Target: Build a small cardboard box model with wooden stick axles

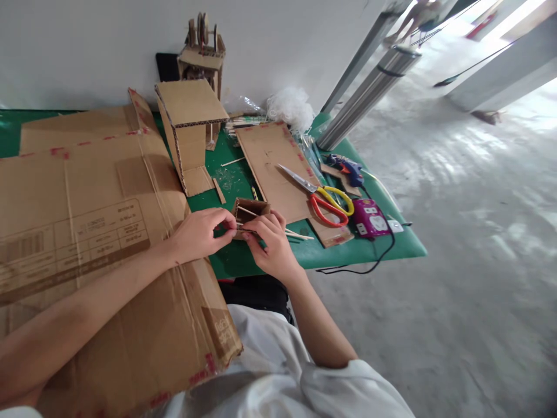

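A small open cardboard box (pixel 253 204) stands at the front of the green table, with a thin wooden stick (pixel 246 211) lying across its opening. My left hand (pixel 204 231) is closed in a pinch at the box's near left corner, thumb and forefinger around what looks like the end of another thin stick. My right hand (pixel 272 241) is closed on the near right side of the box, its fingers curled over the edge. Beyond my right hand, loose wooden sticks (pixel 299 234) poke out to the right. My fingers hide much of the box's near wall.
A large flattened carton (pixel 96 191) covers the left side. Behind stands a cardboard frame (pixel 191 104). To the right, scissors (pixel 319 194) rest on a cardboard sheet (pixel 270 151), near a glue gun (pixel 347 168) and a purple power socket (pixel 369 219) with a black cord.
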`<state>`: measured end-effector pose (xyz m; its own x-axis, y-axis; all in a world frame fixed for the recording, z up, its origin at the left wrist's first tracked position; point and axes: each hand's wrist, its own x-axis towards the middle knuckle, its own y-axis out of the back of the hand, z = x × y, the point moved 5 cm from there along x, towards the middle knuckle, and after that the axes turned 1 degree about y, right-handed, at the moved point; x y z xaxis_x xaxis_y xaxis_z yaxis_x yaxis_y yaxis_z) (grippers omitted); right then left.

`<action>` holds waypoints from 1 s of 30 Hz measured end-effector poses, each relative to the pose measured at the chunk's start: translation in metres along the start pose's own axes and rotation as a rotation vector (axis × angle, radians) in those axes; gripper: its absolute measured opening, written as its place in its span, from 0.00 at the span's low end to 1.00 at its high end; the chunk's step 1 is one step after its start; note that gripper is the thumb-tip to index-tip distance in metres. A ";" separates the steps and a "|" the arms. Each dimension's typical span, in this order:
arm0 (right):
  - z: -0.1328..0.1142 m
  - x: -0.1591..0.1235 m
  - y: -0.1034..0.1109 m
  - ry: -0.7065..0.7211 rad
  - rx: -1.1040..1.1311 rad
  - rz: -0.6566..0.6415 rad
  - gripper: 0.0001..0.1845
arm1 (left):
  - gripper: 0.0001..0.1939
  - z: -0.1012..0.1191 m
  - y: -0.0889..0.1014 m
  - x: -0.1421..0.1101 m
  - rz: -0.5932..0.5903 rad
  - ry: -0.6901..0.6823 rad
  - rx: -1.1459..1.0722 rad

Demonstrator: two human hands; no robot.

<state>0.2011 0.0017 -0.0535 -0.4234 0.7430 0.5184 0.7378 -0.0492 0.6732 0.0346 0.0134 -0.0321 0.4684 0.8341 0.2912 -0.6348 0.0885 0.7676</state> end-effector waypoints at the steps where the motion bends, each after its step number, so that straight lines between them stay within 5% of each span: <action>1: 0.000 0.000 0.000 0.002 -0.001 0.004 0.06 | 0.03 -0.001 0.000 0.000 -0.008 0.007 -0.002; 30: -0.002 -0.004 0.000 0.030 0.013 0.032 0.06 | 0.03 -0.001 -0.003 0.005 -0.194 0.055 -0.056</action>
<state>0.2016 -0.0027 -0.0550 -0.4152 0.7208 0.5550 0.7577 -0.0636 0.6494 0.0381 0.0175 -0.0338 0.5519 0.8268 0.1086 -0.5697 0.2788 0.7731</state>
